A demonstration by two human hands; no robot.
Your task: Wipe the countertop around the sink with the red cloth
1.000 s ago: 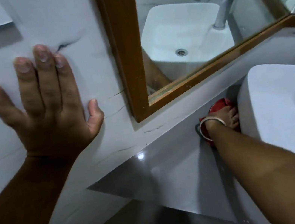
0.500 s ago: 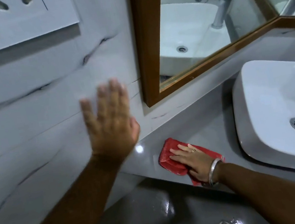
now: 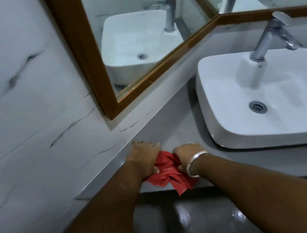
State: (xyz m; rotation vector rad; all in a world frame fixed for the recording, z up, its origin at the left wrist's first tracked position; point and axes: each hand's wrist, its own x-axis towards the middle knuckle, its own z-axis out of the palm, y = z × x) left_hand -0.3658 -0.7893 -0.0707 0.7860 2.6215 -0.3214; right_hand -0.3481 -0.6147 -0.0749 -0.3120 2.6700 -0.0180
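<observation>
The red cloth [image 3: 168, 173] is bunched up at the front left corner of the grey countertop [image 3: 181, 126], one corner hanging over the front edge. My left hand [image 3: 144, 156] grips its left side, fingers curled into the fabric. My right hand [image 3: 187, 152], with a silver bangle on the wrist, grips its right side. The white sink [image 3: 234, 139] sits on the countertop to the right of both hands, apart from the cloth.
A chrome tap [image 3: 271, 36] stands at the back of the sink. A wood-framed mirror [image 3: 80, 53] hangs on the marble wall [image 3: 25, 118] to the left, close above the counter. A dark glossy floor [image 3: 188, 223] lies below the counter's front edge.
My left hand has come off the wall and down onto the cloth. My right hand, flat on the spread cloth before, has closed, and the cloth is now crumpled between both hands.
</observation>
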